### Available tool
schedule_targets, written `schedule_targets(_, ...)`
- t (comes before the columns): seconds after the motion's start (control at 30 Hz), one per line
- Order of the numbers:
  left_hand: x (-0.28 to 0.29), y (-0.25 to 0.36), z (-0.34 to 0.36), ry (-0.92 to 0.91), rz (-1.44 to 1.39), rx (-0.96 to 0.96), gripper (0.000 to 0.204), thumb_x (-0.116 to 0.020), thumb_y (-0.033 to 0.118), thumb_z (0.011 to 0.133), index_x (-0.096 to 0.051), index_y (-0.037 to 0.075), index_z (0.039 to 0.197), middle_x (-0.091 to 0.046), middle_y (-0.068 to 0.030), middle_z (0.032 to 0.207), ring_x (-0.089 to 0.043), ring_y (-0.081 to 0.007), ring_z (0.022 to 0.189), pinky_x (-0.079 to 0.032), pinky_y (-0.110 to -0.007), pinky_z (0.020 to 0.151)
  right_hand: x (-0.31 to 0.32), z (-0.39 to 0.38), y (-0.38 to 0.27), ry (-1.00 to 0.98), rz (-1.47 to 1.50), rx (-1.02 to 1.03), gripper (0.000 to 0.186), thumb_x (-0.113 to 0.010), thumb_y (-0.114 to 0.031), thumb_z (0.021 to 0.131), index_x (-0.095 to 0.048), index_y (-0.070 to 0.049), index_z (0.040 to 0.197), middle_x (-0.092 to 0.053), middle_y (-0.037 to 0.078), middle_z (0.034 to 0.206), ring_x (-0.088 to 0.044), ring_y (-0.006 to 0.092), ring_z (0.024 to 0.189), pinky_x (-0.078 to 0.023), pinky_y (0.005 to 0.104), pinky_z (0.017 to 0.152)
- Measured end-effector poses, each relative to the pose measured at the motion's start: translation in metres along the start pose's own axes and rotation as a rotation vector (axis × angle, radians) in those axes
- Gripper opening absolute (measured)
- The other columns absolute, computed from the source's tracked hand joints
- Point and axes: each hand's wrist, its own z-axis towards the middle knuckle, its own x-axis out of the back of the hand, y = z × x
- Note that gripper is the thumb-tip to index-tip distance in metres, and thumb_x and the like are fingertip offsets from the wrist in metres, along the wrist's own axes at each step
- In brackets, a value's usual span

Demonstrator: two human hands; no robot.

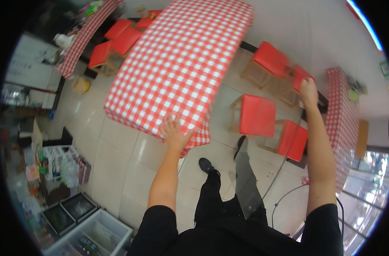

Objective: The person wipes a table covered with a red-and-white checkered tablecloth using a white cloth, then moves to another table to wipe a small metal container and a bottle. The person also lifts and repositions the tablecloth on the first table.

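Observation:
My left hand (175,133) lies with its fingers spread on the near corner of a long table, over a red and white checked tablecloth (169,72). A loose fold of the cloth hangs down just right of that hand. Raised at the right, my right hand (308,91) is closed on the edge of a clear, see-through sheet (247,183). The sheet hangs from there toward my legs, and the floor and stools show through it. Whether it is glass or plastic I cannot tell.
Red-topped stools (257,115) stand right of the table, and more stools (101,53) at its far left. A second checked table (341,111) lines the right wall. A white open-topped case (119,228) sits lower left. A thin cable (279,200) hangs by my right side.

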Motion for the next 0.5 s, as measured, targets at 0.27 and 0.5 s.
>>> schedule_targets(0.27,-0.007,-0.005,-0.013,0.004,-0.065,0.068,0.112,-0.074,0.073,0.080,-0.033,0.017,0.167,-0.018,-0.0192,0.176,-0.015,-0.0445,0.161,-0.011,-0.067,0.126,-0.006,0.027,0.017,0.025,0.091,0.096,0.041,-0.045,-0.029,0.102,-0.065,0.002,0.119,-0.070,0.030,0.117,-0.065,0.0465,0.115,-0.049,0.0496,0.099)
schedule_targets(0.5,-0.006,-0.006,-0.014,-0.015,-0.087,0.143,0.102,-0.069,0.062,0.091,-0.026,0.011,0.168,-0.012,-0.0183,0.177,-0.009,-0.0383,0.163,-0.008,-0.062,0.129,-0.007,0.039,0.027,0.003,0.145,0.105,0.043,-0.047,-0.029,0.104,-0.064,0.007,0.119,-0.069,0.033,0.116,-0.064,0.0489,0.115,-0.049,0.0494,0.100)
